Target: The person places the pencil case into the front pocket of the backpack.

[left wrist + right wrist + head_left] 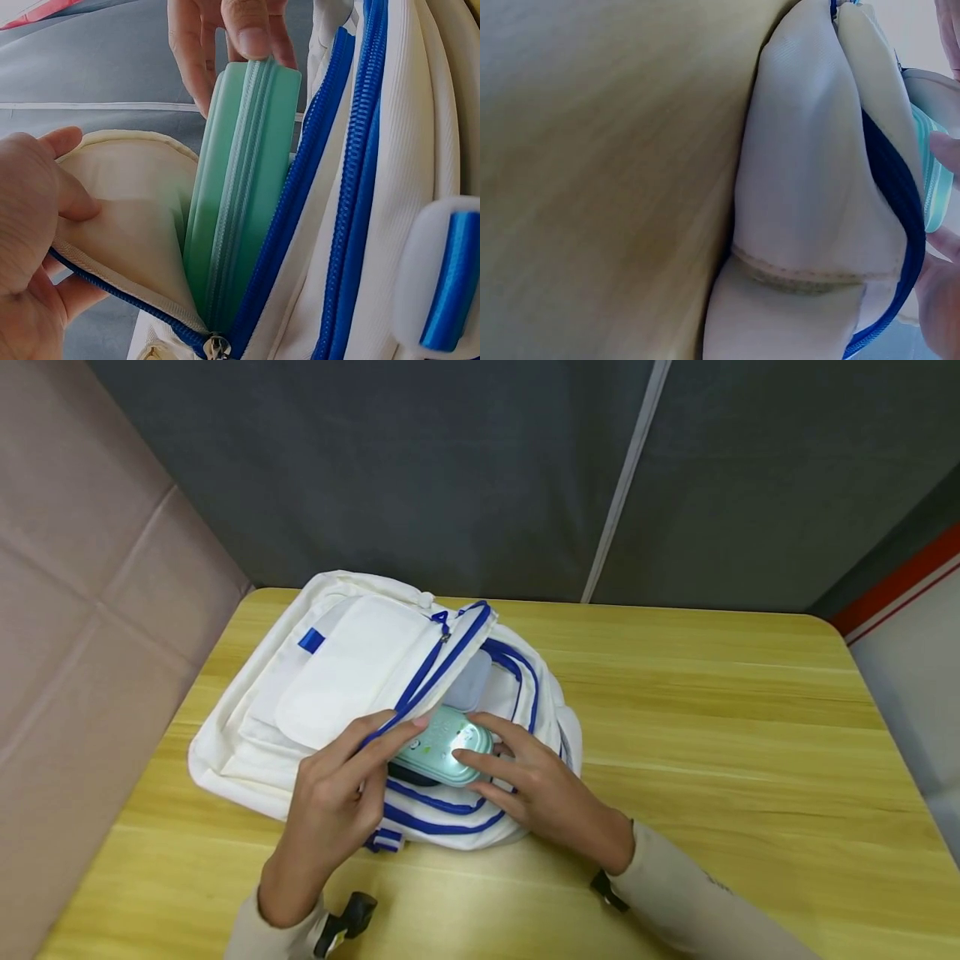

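A white backpack (352, 668) with blue zips lies on the table, its front pocket unzipped. My left hand (330, 797) pinches the edge of the pocket flap (127, 172) between thumb and fingers and holds it away from the bag. In the pocket opening sits a mint-green zippered case (442, 743), partly inside. My right hand (536, 781) grips its outer end, fingers spread over it. In the left wrist view, the case's zip seam faces the camera and its lower end is hidden in the pocket. A pale grey-blue item (468, 681) and a dark item (412, 775) show beside the case.
The backpack stands on a wooden table (712, 735), left of its middle. Behind the table hangs a dark grey curtain (375, 468). A pale padded wall (90, 568) borders the left side. A strap with a blue-striped end (386, 839) hangs at the bag's near side.
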A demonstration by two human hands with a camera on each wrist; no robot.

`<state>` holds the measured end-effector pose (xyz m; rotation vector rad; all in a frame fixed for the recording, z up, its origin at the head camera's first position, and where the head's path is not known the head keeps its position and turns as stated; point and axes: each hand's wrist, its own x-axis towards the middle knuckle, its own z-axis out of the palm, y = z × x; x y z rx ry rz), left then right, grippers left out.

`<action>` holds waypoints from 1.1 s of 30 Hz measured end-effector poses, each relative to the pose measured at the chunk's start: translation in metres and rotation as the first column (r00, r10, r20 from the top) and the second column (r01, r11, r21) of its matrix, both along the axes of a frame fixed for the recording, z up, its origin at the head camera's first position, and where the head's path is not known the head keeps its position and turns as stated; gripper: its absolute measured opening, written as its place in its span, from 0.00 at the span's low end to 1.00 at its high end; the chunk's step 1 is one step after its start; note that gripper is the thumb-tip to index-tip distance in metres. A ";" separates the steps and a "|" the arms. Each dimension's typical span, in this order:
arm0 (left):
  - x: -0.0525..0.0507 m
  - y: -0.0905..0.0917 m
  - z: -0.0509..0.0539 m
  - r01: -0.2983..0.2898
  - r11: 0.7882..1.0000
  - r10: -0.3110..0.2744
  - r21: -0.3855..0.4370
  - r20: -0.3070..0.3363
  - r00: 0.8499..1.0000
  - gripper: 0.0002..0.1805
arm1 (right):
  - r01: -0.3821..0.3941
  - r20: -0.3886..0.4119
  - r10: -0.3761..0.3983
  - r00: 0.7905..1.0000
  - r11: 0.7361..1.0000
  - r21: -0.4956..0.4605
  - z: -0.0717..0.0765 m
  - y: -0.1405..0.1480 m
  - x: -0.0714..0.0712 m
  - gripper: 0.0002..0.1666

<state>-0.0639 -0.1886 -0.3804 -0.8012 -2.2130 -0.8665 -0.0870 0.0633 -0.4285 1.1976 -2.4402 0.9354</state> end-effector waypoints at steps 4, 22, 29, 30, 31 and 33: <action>0.000 0.000 0.000 -0.001 1.000 0.001 0.000 0.000 1.000 0.31 | -0.003 0.008 0.003 1.000 1.000 0.006 0.000 0.001 0.000 0.27; 0.002 0.002 0.002 0.006 1.000 -0.006 -0.004 -0.003 1.000 0.32 | -0.047 -0.032 0.046 0.998 0.999 -0.007 0.003 -0.008 -0.005 0.26; 0.003 0.003 0.003 0.005 1.000 -0.005 -0.003 -0.003 1.000 0.33 | -0.055 -0.045 0.054 0.998 0.998 -0.012 0.003 -0.013 -0.008 0.24; 0.002 0.004 0.003 0.008 1.000 -0.008 0.002 -0.003 1.000 0.32 | -0.055 -0.052 0.055 0.997 0.998 -0.010 0.003 -0.014 -0.008 0.24; 0.002 0.004 0.003 0.010 1.000 -0.010 0.008 -0.002 1.000 0.32 | -0.056 -0.059 0.055 0.997 0.998 -0.009 0.003 -0.014 -0.008 0.24; 0.002 0.004 0.003 0.015 1.000 -0.015 0.019 -0.001 1.000 0.31 | -0.057 -0.067 0.056 0.996 0.998 -0.010 0.003 -0.015 -0.009 0.24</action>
